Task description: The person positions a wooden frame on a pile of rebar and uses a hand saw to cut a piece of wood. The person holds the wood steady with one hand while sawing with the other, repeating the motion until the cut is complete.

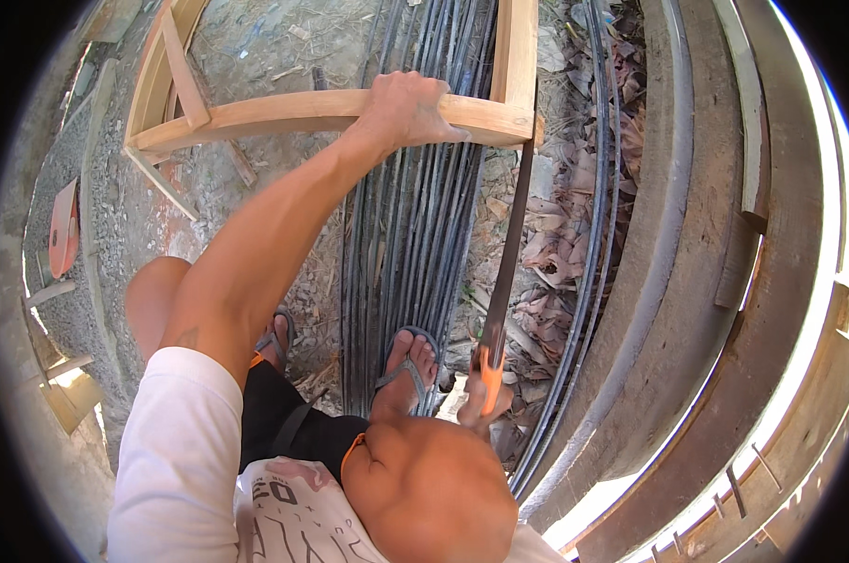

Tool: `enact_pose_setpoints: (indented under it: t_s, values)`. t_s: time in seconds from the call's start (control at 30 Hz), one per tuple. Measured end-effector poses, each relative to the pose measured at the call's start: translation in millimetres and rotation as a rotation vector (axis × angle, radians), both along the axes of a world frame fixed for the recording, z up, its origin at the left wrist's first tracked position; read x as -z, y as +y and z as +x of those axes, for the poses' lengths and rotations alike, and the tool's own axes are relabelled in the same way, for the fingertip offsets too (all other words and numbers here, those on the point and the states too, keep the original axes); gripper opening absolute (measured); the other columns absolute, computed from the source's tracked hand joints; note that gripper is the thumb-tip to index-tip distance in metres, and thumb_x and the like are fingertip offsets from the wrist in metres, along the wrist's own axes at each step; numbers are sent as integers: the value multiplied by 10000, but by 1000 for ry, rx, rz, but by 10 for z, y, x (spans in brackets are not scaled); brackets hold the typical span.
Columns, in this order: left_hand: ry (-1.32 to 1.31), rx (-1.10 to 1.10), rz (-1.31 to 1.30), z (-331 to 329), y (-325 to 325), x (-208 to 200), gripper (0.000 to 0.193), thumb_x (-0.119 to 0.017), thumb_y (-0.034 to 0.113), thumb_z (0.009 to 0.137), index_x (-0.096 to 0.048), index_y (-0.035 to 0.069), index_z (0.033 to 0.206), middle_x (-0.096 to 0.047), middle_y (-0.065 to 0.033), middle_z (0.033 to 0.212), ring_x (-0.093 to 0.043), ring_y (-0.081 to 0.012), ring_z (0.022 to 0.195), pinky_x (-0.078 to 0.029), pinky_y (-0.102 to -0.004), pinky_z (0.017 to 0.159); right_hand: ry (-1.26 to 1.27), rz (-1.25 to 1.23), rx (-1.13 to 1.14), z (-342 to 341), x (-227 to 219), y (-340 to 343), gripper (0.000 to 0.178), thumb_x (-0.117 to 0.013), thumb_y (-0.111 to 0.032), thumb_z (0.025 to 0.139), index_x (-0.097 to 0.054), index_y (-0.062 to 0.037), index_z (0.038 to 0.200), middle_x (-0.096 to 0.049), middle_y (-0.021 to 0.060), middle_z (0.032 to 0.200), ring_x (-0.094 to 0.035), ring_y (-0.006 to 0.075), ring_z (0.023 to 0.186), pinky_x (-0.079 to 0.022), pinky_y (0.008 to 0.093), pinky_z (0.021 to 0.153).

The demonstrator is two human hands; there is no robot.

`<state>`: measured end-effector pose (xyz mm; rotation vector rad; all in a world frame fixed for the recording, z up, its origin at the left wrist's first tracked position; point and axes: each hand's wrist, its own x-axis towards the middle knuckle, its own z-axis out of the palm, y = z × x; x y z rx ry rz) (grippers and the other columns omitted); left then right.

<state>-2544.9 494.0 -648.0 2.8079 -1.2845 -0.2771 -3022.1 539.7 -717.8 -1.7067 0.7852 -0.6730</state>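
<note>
Wooden frame point(518, 56) is sitting over the rebar bundle point(406, 235), sides looking joined; left hand point(403, 108) is clamping its near rail point(256, 114), right hand point(473, 409) is clutching the handsaw point(512, 253), and an end stub point(539, 129) is seemingly still hanging on, so probably unfinished.

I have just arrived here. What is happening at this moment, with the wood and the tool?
A person grips the near bar of a wooden frame with the left hand. The right hand holds a saw by its orange handle; its blade is at the frame's near right corner. The frame extends over a bundle of rods.
</note>
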Motion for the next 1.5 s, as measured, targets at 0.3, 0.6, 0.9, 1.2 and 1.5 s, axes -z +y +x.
enact_pose_setpoints:
  t_s: [0.3, 0.6, 0.9, 1.2, 1.5]
  values:
    - [-60, 59, -40, 7, -58, 35, 797, -809, 776, 687, -822, 79, 1074, -794, -156, 842, -793, -307, 805, -644, -454, 792, -74, -37, 55, 1724, 84, -1001, 503, -553, -378, 1071, -529, -24, 715, -440, 15, 577, -471, 158, 518, -317, 366, 499]
    - [33, 20, 8, 15, 13, -23, 786, -803, 767, 699, -819, 82, 1085, -793, -149, 850, -788, -319, 797, -639, -454, 779, -24, 119, -36, 242, 57, -200, 598, -533, -462, 1068, -569, 125, 1175, -628, 242, 1169, -646, 218, 919, -532, 344, 777]
    - [-5, 31, 7, 3, -39, -48, 808, -797, 766, 691, -811, 71, 1103, -798, -178, 910, -784, -357, 866, -629, -455, 841, -155, 4, -5, 1730, 108, -1129, 391, -581, -309, 1064, -598, 18, 850, -486, -13, 639, -439, 104, 587, -332, 318, 537]
    - [7, -2, -10, -32, -8, -22, 796, -813, 761, 677, -817, 90, 1105, -801, -173, 921, -788, -355, 885, -631, -468, 846, 17, -80, 2, 329, -502, -229, 560, -538, -342, 1089, -562, -33, 622, -549, 23, 599, -518, 120, 553, -431, 312, 532]
    - [-21, 23, -18, -7, 29, 41, 746, -802, 747, 701, -819, 90, 1055, -804, -162, 928, -787, -351, 891, -624, -466, 849, 18, 285, 61, 1898, -784, -1024, 405, -617, -279, 1098, -564, -20, 791, -452, -44, 651, -373, 73, 605, -286, 320, 532]
